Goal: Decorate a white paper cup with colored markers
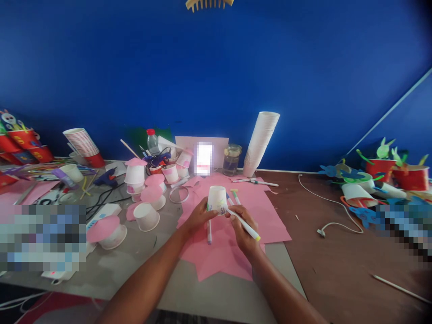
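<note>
A white paper cup (217,197) with small coloured drawings near its lower end is tilted in my left hand (201,214), whose fingers are closed around its left side. My right hand (243,225) grips a white marker (245,226) with a yellow end, its tip at the cup's lower right. Under both hands lie overlapping sheets of pink paper (270,220). Another marker (209,233) rests on the paper just below the cup, and further markers (234,196) lie behind it.
A tall stack of white cups (261,141) leans beside a glass jar (231,159). Pink-topped cups (106,230) and a plain cup (146,217) stand left, near a power strip (101,215). A white cable (332,198) and red cups (411,176) are on the right.
</note>
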A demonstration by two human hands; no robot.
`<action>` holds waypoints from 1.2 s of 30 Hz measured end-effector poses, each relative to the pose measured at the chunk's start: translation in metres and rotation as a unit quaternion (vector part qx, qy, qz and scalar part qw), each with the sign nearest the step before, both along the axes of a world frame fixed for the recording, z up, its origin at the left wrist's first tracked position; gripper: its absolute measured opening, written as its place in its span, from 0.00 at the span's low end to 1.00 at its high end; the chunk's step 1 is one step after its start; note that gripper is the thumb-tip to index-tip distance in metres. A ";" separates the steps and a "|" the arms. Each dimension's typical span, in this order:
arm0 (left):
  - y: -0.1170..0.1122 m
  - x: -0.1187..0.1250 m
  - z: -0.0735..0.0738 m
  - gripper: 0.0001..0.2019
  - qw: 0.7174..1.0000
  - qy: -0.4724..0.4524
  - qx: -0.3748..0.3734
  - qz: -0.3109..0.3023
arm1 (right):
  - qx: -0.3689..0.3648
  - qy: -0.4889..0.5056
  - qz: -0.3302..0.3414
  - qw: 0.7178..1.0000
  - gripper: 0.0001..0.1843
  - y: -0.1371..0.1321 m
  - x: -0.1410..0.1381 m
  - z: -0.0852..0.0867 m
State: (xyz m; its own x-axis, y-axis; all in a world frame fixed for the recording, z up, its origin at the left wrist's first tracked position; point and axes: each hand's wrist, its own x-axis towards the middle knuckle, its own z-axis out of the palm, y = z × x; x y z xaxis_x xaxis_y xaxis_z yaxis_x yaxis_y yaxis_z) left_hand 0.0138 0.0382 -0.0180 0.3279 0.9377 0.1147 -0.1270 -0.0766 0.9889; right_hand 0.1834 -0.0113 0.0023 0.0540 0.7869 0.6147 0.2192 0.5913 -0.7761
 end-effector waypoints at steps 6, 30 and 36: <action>-0.001 0.000 0.002 0.27 1.000 0.014 0.007 0.001 | 0.011 0.001 0.022 1.000 0.08 0.000 0.000 -0.002; -0.001 0.001 0.004 0.27 0.999 0.032 0.012 0.009 | 0.015 -0.005 0.033 0.999 0.08 0.000 -0.001 -0.003; -0.001 0.001 0.005 0.27 0.999 0.035 0.012 0.011 | 0.020 -0.016 0.039 0.999 0.08 0.000 -0.001 -0.004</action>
State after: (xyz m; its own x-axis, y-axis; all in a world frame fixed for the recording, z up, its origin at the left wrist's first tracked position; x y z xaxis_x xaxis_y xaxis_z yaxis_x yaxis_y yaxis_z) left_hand 0.0144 0.0368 -0.0127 0.3151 0.9421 0.1145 -0.0551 -0.1023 0.9932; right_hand 0.1827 -0.0113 -0.0015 -0.0277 0.7627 0.6462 0.1959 0.6380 -0.7447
